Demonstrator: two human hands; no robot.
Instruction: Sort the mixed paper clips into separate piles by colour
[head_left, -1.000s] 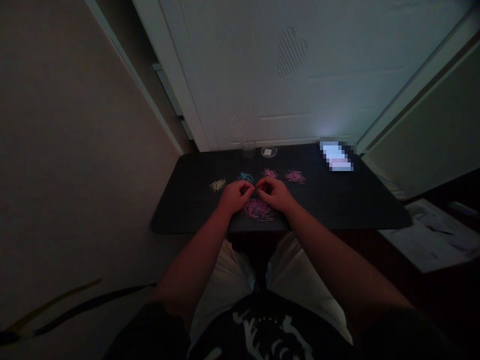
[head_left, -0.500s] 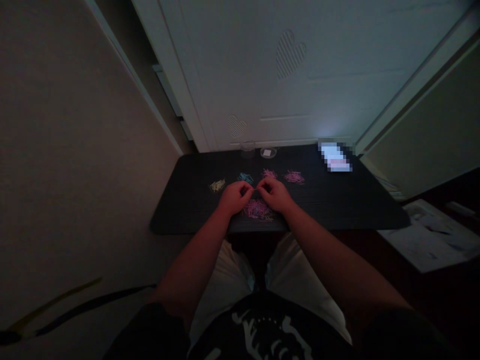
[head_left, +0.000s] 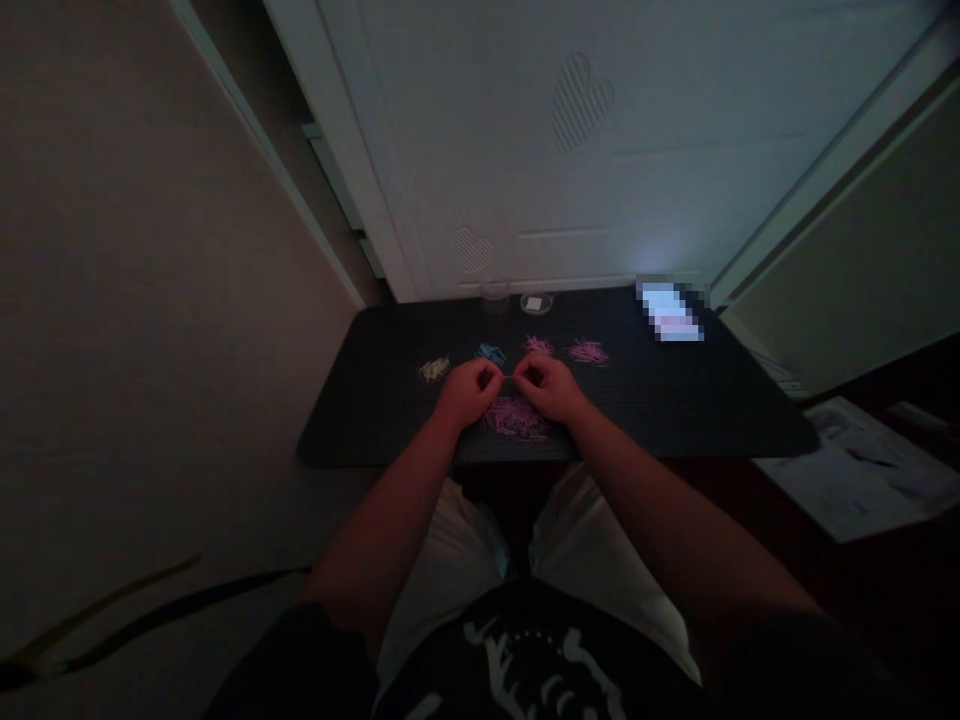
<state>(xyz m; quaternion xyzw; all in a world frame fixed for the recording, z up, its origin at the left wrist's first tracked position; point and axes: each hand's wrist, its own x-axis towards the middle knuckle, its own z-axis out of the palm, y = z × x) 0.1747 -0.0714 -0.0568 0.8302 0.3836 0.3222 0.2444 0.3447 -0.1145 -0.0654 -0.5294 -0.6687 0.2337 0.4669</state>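
Close together above the dark table, my left hand and my right hand are both closed in a pinch. A thin pale strand spans the small gap between the fingertips; its exact kind is too small to tell. Just below the hands lies a mixed heap of thin pink and purple pieces. Beyond the fingers are small piles of like pieces: a blue pile, a pink pile and another pink pile. A pale yellow pile lies left of my left hand.
A clear plastic tub and a round clear lid with a white label stand along the back edge. A lit, blurred-out phone-like screen is at the back right. Behind the table rises a white panel with heart patterns.
Both hands keep their pinch in almost the same place. The strand between the fingertips shows a little more clearly now, and the view has shifted slightly.
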